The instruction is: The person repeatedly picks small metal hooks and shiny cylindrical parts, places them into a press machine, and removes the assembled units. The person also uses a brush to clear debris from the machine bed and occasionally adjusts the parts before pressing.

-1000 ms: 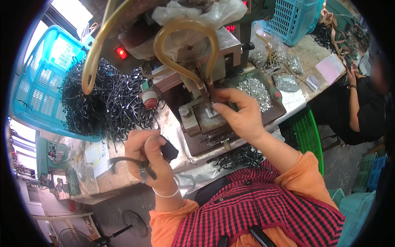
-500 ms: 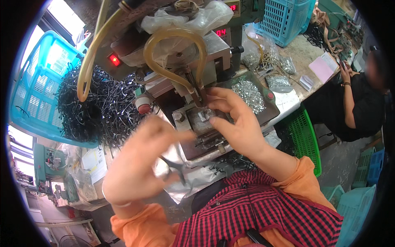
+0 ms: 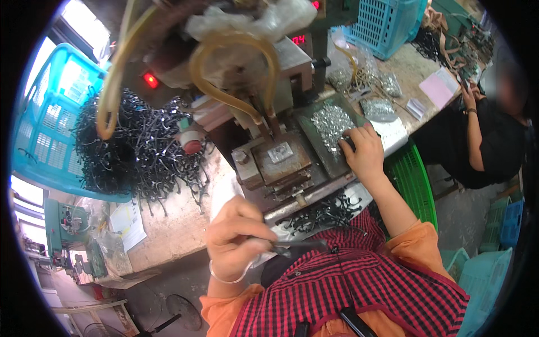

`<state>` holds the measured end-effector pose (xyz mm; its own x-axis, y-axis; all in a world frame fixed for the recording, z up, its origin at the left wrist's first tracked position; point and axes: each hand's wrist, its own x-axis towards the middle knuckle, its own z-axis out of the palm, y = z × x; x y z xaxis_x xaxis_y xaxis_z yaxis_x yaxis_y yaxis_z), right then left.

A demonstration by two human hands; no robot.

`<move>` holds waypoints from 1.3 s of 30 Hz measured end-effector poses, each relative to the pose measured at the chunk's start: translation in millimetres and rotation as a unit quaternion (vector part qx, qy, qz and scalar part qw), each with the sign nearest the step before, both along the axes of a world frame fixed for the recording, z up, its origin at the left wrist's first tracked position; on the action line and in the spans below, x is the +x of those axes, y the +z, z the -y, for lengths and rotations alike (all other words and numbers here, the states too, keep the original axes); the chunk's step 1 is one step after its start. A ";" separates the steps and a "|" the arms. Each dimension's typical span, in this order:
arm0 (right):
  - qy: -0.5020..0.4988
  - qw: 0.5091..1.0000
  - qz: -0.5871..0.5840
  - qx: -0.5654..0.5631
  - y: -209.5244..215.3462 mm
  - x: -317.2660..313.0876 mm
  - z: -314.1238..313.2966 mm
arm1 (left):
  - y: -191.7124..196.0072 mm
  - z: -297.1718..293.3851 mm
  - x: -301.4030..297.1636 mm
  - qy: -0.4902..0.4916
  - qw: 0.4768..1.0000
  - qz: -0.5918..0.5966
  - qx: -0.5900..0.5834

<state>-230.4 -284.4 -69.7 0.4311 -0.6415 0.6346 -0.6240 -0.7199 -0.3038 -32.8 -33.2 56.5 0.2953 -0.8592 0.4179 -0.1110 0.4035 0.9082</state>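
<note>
In front of my apron, my left hand [image 3: 238, 236] is closed around a slim black curved piece [image 3: 306, 245], which points to the right and is slightly blurred. My right hand [image 3: 366, 153] reaches down at the right edge of a heap of small shiny silver metal parts [image 3: 331, 123]. Its fingers are bent together; whatever lies between the fingertips is too small to make out. The parts lie on a dark green tray [image 3: 337, 164] beside a press. Under the press's two metal prongs [image 3: 272, 124], a small silver plate [image 3: 280, 152] sits on the metal block [image 3: 289, 168].
Tangled black curved pieces [image 3: 143, 146] fill the left, beside a blue basket [image 3: 48, 135]. More black pieces [image 3: 331, 213] lie before the press. A red button [image 3: 192, 146] and a yellowish hose [image 3: 196, 62] flank it. Right: a green basket [image 3: 415, 185] and a seated person [image 3: 483, 135].
My right hand has left the press block and moved right to the silver parts. My left hand has moved down and right toward my apron, with the black piece in it.
</note>
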 end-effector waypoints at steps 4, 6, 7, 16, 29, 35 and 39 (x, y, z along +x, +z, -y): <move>-0.007 0.998 0.056 0.011 8.0 9.7 0.2 | 8.9 24.0 3.6 -0.185 0.974 0.106 -0.072; -0.002 0.997 0.070 -0.009 15.2 13.8 0.3 | 4.2 28.4 3.6 -0.158 0.968 0.148 -0.129; 0.001 0.997 0.075 -0.018 16.4 14.9 -0.4 | 0.6 33.8 1.8 -0.106 0.961 0.184 -0.177; 0.042 0.989 0.136 0.037 15.0 11.7 14.1 | -13.5 62.8 0.1 0.068 0.836 0.521 -0.157; 0.133 0.989 -0.059 -0.016 10.9 28.0 14.7 | 0.2 67.6 -1.2 0.048 0.863 0.487 -0.129; 0.106 0.994 -0.004 -0.007 13.4 32.7 43.9 | -15.0 68.4 -4.7 0.086 0.869 0.449 -0.191; 0.043 0.978 0.155 0.130 4.6 15.2 32.6 | -37.3 23.0 -7.0 0.287 0.849 0.415 -0.157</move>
